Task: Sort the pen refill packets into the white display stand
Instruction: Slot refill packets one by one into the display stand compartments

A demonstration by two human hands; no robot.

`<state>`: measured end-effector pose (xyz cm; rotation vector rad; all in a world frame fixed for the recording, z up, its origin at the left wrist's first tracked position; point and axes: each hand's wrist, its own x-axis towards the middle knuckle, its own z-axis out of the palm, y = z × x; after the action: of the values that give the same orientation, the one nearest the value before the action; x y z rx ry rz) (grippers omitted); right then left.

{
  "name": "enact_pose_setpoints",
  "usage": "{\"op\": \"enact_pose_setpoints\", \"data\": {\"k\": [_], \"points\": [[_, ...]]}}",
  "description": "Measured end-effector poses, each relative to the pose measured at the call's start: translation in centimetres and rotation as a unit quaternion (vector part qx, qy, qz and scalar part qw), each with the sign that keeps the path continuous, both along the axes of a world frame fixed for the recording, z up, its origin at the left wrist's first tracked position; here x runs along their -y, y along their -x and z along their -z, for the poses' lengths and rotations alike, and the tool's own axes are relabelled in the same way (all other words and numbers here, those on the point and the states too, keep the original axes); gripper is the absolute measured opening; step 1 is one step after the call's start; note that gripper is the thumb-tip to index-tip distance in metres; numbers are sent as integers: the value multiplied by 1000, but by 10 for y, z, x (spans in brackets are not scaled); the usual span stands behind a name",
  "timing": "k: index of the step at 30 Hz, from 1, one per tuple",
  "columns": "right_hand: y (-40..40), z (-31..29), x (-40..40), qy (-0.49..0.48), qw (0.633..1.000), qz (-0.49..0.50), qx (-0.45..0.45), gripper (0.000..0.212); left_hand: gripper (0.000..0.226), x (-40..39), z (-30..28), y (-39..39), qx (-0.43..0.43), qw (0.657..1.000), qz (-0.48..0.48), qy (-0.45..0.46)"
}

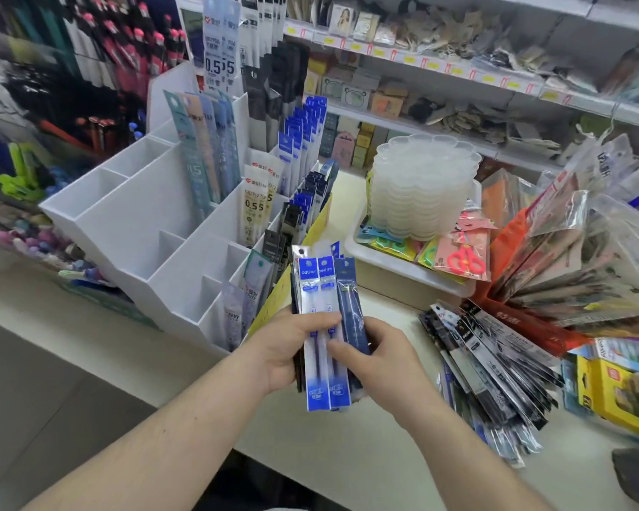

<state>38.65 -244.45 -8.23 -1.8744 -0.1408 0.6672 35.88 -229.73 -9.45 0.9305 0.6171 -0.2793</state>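
left hand (292, 348) gripping, right hand (379, 357) pinching

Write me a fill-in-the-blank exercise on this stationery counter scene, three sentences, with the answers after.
1. Both hands, the left hand and the right hand, hold a bundle of refill packets whose front two packets are ____ in colour.
2. The display stand beside the bundle is ____ in colour.
3. The scissors in the tray have ____ handles.

Answers: blue; white; red
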Motion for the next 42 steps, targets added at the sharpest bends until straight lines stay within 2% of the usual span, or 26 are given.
{"op": "enact_pose_setpoints", "data": {"k": [3, 8, 14, 19, 22, 24, 30, 32, 38, 42], "points": [[3, -1, -3, -55, 998, 23, -27, 8, 42, -3, 1, 4, 3, 1000, -9, -4], [5, -7, -9, -122, 987, 74, -74, 15, 24, -9, 0, 7, 23, 1000, -18, 2], [2, -8, -14, -116, 988, 93, -39, 18, 37, -14, -7, 9, 19, 1000, -14, 13], [-1, -13, -19, -159, 978, 126, -46, 14, 22, -22, -10, 15, 31, 998, -33, -38], [3, -17, -27, -159, 982, 101, -10, 5, 24, -24, -9, 18, 53, 995, -49, -75], [6, -18, -30, -151, 985, 74, 28, 13, 26, -22, -11, 19, 64, 994, -51, -77], [10, -23, -31, -124, 984, 3, 131, 21, 24, -22, -18, 19, 72, 995, -66, -26], [10, -25, -32, -112, 985, -12, 132, 23, 21, -23, -19, 20, 68, 995, -66, -1], [-1, -28, -28, -91, 992, 30, 78, 16, 30, -27, -15, 20, 74, 992, -56, 89], [-2, -32, -24, -63, 993, 27, 94, 17, 30, -24, -17, 18, 78, 992, -48, 84]]}}
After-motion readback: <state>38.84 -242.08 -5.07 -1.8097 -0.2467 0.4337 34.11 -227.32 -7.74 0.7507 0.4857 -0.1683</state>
